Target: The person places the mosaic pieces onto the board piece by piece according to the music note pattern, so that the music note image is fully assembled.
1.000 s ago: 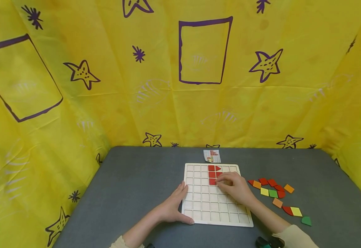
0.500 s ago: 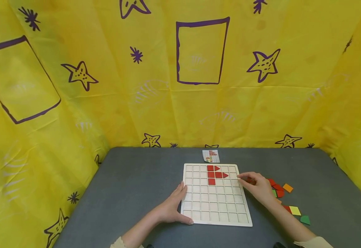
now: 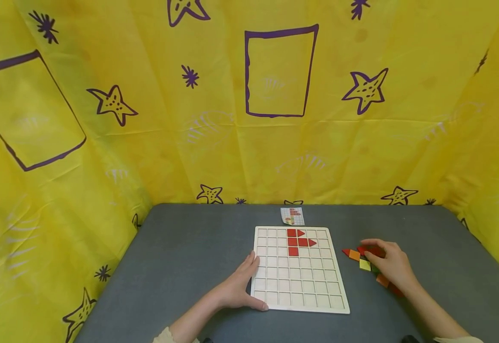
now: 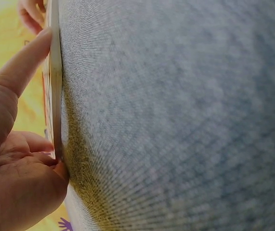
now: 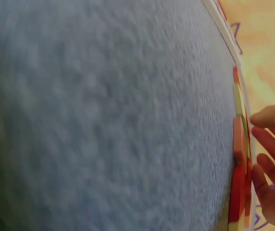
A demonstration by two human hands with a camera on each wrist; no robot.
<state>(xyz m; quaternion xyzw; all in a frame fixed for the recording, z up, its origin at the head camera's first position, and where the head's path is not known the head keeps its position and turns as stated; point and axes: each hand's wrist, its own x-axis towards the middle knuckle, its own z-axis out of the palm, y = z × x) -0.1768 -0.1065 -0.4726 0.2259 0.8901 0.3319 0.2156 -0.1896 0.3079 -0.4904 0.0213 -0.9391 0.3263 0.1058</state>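
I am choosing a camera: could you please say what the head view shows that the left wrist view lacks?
Only the head view shows the printed card, the loose pieces and the gridded face of the board. Only the left wrist view shows the board edge-on and the weave of the table. Both show the left hand touching the board, and the yellow cloth.

No legible text or numbers.

Grey table (image 3: 193, 252) with board (image 3: 296, 274), card (image 3: 292, 217), tiles (image 3: 365, 265)
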